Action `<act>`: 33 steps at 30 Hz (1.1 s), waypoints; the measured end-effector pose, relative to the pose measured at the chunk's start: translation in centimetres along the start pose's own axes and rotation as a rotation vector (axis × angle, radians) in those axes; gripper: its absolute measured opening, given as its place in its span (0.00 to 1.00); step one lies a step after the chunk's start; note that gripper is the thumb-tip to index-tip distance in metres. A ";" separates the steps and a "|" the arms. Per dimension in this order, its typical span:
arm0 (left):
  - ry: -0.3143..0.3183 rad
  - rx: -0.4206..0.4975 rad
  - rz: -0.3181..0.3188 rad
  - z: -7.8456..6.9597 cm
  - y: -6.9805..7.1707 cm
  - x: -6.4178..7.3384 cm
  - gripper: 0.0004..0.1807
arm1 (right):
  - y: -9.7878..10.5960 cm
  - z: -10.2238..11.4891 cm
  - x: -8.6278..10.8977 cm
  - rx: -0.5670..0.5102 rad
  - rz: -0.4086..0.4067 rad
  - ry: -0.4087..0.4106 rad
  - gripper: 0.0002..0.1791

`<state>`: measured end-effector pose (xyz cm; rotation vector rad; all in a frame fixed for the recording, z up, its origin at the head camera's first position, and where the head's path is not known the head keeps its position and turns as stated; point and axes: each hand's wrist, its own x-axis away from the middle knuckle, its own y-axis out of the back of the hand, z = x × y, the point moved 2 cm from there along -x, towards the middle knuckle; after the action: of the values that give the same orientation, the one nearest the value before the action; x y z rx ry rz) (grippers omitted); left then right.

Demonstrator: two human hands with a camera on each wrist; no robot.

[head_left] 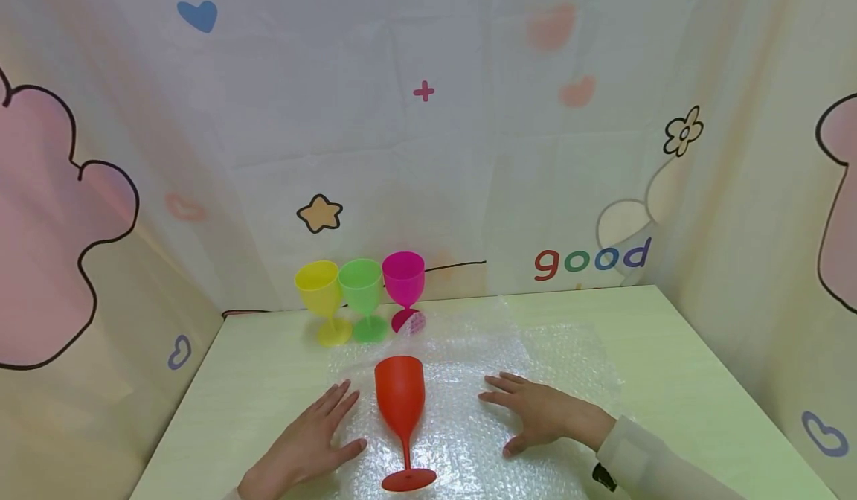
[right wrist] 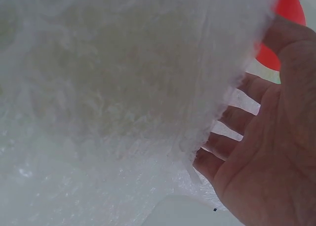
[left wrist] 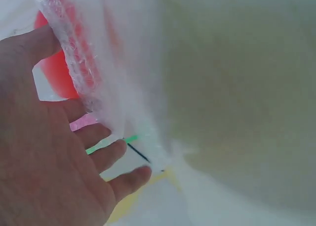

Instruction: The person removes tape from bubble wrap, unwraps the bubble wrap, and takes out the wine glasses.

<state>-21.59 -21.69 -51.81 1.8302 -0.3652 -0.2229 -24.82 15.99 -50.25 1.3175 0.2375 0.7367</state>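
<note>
A red plastic goblet lies on its side on a sheet of clear bubble wrap, its foot toward me. My left hand is to the left of the goblet at the wrap's left side, fingers and thumb spread. To the right of the goblet, my right hand reaches over the wrap with its fingers extended and apart. In the left wrist view, the fingertips meet the edge of the wrap, with the red goblet showing behind. The right wrist view likewise has fingertips along a wrap edge.
Behind the wrap stand three upright goblets: yellow, green and magenta. The magenta one's foot is partly covered by wrap. A pale table carries everything. Printed cloth hangs along the back and both sides.
</note>
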 end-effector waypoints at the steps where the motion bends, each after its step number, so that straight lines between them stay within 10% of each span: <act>1: 0.001 -0.015 -0.013 -0.2 0.2 0.1 0.46 | 0.0 0.0 0.0 0.000 0.002 -0.004 0.49; 13: -0.134 -0.169 -0.053 -4.6 3.2 -0.7 0.48 | -0.1 0.0 -0.2 -0.010 0.015 -0.032 0.47; 22: -0.192 -0.165 0.053 -3.5 1.8 -1.7 0.56 | -0.3 -0.1 -0.3 0.000 0.012 -0.045 0.47; 33: -0.070 -0.060 0.190 -2.0 0.6 -2.6 0.64 | -0.3 -0.2 -0.1 -0.025 -0.005 -0.066 0.53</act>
<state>-23.41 -19.15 -50.75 1.7197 -0.5722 -0.1646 -24.86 16.08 -50.58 1.3151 0.1774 0.6888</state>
